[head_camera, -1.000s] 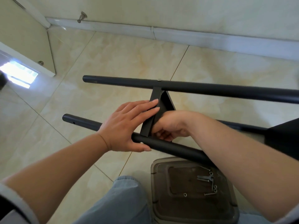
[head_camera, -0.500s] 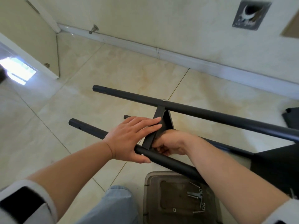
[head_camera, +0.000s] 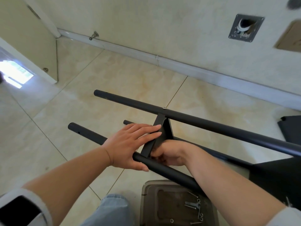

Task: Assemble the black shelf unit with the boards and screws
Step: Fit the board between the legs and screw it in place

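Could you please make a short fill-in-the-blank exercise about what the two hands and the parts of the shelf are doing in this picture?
1. The left hand lies with straight fingers on the black ____, which sits between two poles.
2. The loose screws lie in a clear plastic ____, below the near pole.
3. The right hand is curled at the joint of the board and the ____ pole.
4. A screw head shows on the ____ pole.

Missing words: board; container; near; far

A home interior — glossy beige floor tiles (head_camera: 114,75), white skirting board (head_camera: 203,69), door stopper (head_camera: 94,35).
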